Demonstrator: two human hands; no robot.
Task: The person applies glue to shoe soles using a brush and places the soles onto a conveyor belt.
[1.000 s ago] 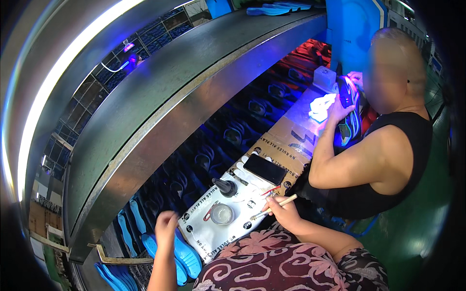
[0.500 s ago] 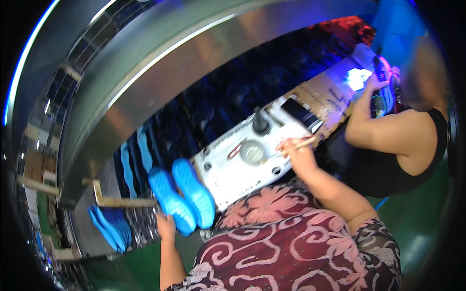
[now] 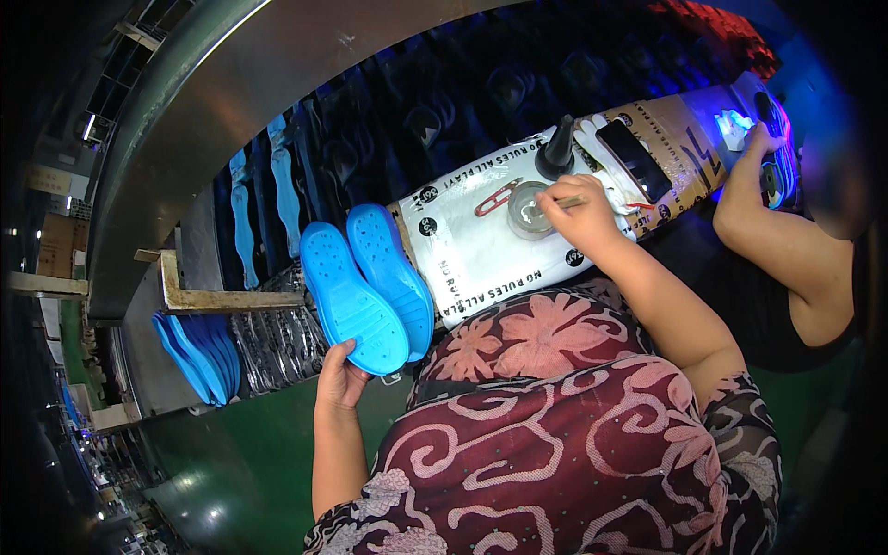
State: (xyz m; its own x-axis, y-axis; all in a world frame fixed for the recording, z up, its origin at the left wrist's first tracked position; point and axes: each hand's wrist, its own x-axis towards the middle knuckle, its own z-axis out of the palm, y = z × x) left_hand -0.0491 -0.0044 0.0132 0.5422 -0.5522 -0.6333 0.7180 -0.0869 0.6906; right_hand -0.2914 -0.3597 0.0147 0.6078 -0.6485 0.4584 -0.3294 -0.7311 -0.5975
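My left hand (image 3: 340, 377) grips the heel end of a bright blue shoe sole (image 3: 347, 277), thumb on top and fingers under its edge. Just right of it lies a second blue sole (image 3: 377, 239), partly overlapped by the first. My right hand (image 3: 585, 215) is closed round the wooden handle of a thin brush (image 3: 572, 201). The brush points down into a round clear jar (image 3: 524, 220), and its tip is hard to make out. Beside the jar rest a red-handled tool (image 3: 498, 200) and a black cone-shaped bottle (image 3: 557, 155).
The jar stands on a white printed sheet (image 3: 462, 250) over cardboard. A phone (image 3: 635, 159) lies at its right. Blue soles (image 3: 199, 356) lean stacked at left, near a wooden bar (image 3: 236, 301). A metal beam (image 3: 213, 120) arches overhead. A co-worker's arm (image 3: 777, 240) reaches in at right.
My left hand has closed its hold on the front blue sole at the heel. My right hand has brought the brush over to the jar. The whole view has shifted.
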